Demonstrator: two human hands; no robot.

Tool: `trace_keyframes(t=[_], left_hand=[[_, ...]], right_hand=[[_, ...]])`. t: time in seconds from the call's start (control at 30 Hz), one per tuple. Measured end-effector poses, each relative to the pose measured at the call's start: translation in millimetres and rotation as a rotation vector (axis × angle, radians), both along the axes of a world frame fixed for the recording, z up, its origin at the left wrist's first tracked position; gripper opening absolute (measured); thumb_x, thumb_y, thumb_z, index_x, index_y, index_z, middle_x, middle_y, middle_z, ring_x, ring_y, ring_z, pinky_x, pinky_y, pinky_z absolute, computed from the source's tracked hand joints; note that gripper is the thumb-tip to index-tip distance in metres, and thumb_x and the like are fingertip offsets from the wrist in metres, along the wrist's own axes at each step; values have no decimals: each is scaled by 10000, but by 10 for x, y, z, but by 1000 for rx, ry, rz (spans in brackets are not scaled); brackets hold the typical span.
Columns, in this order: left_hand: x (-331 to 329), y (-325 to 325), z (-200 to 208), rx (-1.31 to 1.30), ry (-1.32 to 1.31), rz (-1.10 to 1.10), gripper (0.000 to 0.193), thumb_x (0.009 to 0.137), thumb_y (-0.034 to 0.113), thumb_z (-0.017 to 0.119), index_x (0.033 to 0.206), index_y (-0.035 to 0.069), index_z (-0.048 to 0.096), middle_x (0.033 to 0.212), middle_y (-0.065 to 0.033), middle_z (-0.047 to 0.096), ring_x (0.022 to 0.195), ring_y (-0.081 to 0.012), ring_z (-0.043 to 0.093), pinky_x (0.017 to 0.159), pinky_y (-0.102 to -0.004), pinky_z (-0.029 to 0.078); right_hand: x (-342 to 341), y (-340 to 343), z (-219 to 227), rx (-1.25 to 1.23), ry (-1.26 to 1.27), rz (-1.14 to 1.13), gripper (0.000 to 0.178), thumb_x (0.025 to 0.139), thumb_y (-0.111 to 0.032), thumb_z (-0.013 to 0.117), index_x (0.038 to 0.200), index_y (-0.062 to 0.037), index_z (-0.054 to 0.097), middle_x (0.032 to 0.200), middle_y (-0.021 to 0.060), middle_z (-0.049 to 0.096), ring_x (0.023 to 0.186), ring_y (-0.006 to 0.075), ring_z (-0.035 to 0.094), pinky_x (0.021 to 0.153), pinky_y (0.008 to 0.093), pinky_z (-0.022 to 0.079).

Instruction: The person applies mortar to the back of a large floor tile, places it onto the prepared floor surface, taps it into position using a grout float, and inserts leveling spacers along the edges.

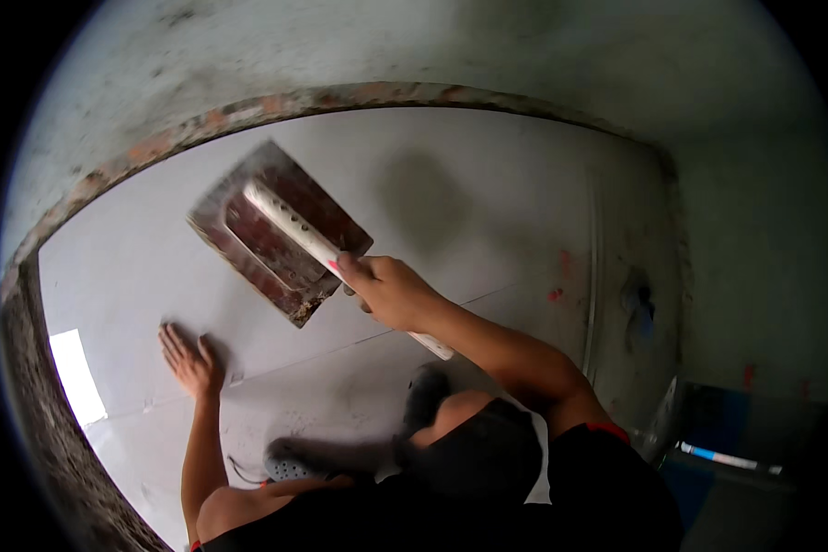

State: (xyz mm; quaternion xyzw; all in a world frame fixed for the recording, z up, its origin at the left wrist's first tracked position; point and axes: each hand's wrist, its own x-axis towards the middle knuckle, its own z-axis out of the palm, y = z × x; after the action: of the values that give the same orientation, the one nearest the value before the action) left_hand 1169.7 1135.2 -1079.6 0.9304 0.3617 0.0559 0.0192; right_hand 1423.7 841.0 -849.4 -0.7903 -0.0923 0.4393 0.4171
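My right hand (388,287) grips a long-handled float (290,225), its fingers closed round the pale handle. The float has a broad, dark reddish-brown rectangular plate with worn, dirty edges. It is held over the large pale grey floor tiles (340,147); I cannot tell whether the plate touches them. Its far edge is slightly blurred. The handle's near end sticks out below my right wrist. Resting flat on the tile to the left is my left hand (193,363), fingers stretched out and thumb apart, holding nothing.
A thin tile joint (368,338) runs slantwise across the floor. Rough broken masonry (267,107) borders the far side, below a grey wall (414,46). A perforated grey clog (287,465) shows by my body. Reddish marks (556,295) and a small blue item (647,317) lie to the right.
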Motion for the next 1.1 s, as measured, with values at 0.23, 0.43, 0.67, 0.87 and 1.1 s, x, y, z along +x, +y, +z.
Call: trace_keyframes(t=[0.23, 0.43, 0.67, 0.87, 1.1], left_hand=[[13, 24, -69, 118, -13, -59, 662, 975, 393, 368, 1480, 2, 193, 1541, -176, 207, 1439, -316, 151, 1164, -439, 132], [18, -62, -301, 96, -61, -121, 647, 977, 386, 374, 1473, -2, 225, 1532, -186, 226, 1429, -326, 187, 1160, -439, 160], [18, 73, -31, 108, 10, -62, 622, 976, 335, 376, 1471, -10, 221, 1528, -209, 218, 1425, -340, 188, 1159, -445, 157], [38, -74, -182, 68, -5, -98, 626, 977, 341, 357, 1474, -10, 208, 1535, -202, 202, 1427, -333, 184, 1166, -442, 136], [-55, 104, -29, 111, 105, -73, 645, 974, 361, 320, 1483, -10, 177, 1548, -193, 172, 1439, -329, 147, 1167, -447, 109]], right_hand=[[-602, -1255, -529, 161, -480, -491, 605, 970, -538, 377, 833, 34, 522, 554, 60, 486, 518, 178, 502, 521, 341, 444], [218, -1374, -782, -408, 140, -369, 756, 922, -676, 329, 1049, 33, 555, 610, 36, 498, 450, 141, 471, 432, 313, 422], [-53, -1798, -136, 53, -306, -733, 596, 951, -595, 378, 900, -21, 531, 590, 1, 458, 474, 93, 458, 422, 257, 374], [389, -2203, -1579, -469, -204, -621, 764, 881, -738, 307, 846, -16, 554, 583, 66, 522, 403, 136, 482, 398, 280, 402], [930, -2023, -33, -1, -288, -807, 647, 908, -672, 377, 726, -61, 487, 535, 13, 445, 395, 111, 418, 379, 286, 370]])
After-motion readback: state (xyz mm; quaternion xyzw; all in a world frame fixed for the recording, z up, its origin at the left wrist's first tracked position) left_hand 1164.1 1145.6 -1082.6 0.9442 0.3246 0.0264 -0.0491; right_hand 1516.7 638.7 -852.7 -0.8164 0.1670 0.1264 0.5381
